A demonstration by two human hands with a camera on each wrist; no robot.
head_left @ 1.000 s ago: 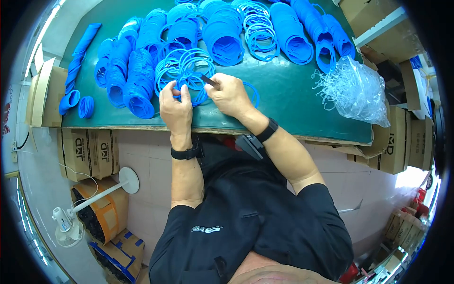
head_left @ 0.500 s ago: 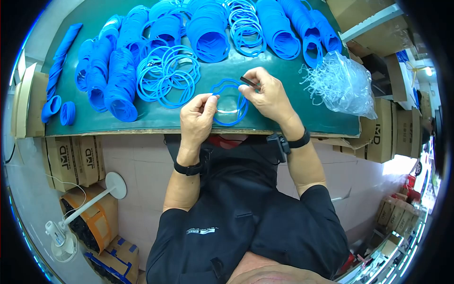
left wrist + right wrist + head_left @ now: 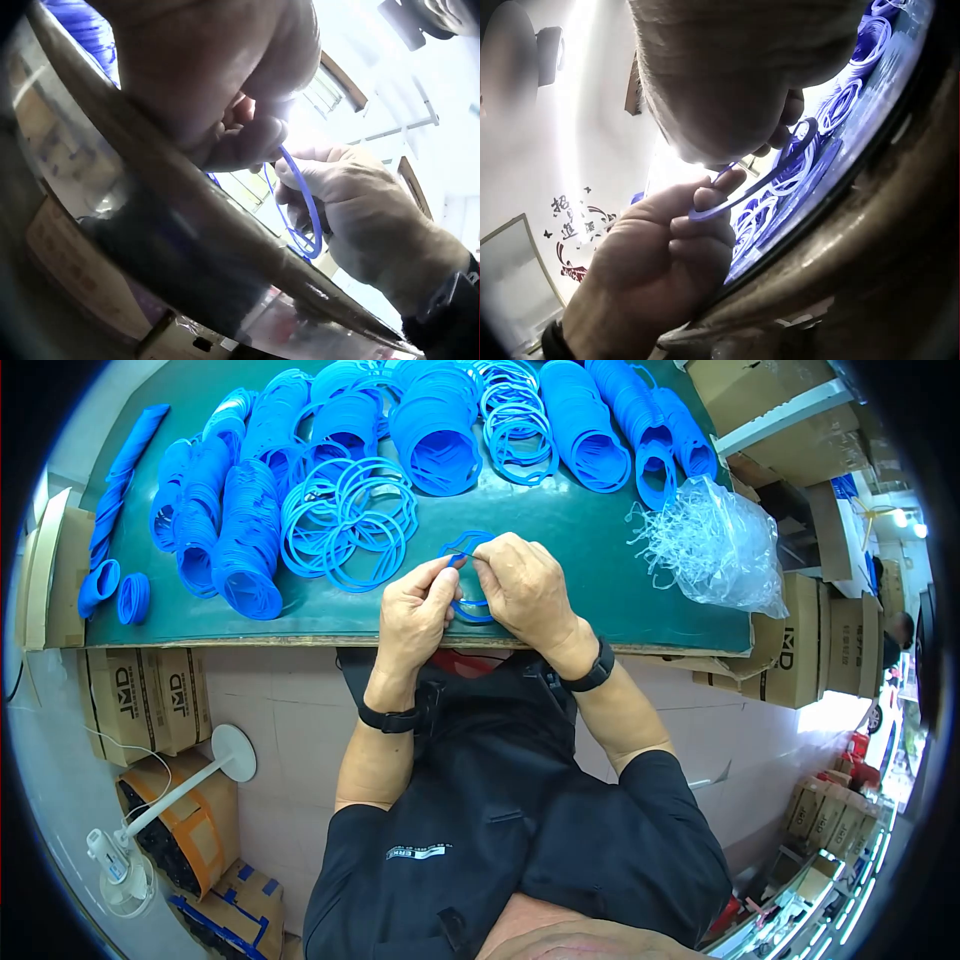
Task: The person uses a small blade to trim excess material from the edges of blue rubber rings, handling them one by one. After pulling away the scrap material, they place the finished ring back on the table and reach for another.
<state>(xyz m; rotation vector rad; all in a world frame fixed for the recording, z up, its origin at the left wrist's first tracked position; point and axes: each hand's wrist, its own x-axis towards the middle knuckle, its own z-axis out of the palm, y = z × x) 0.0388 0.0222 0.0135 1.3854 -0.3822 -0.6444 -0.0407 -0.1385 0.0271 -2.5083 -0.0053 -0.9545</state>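
Over the front of the green table, my left hand (image 3: 415, 610) pinches a thin blue ring (image 3: 470, 542) between thumb and fingers. The ring's loop hangs below the fingertips in the left wrist view, where the blue band (image 3: 309, 201) curves down between both hands. My right hand (image 3: 528, 592) is close against the left fingertips, its fingers curled round a slim dark blade-like tool. Most of that tool is hidden behind the right fingers; just a thin dark end shows by the ring. In the right wrist view the left hand (image 3: 656, 251) holds the band from below.
A loose heap of blue rings (image 3: 350, 540) lies left of the hands. Tight stacks of blue rings (image 3: 435, 450) line the back of the green table (image 3: 600, 580). A clear bag of pale trimmings (image 3: 715, 545) sits at the right. Cardboard boxes (image 3: 150, 700) stand below.
Both hands have come away from the loose heap toward the right with one ring. The right hand swung out with the dark tool, then came back in against the left fingertips.
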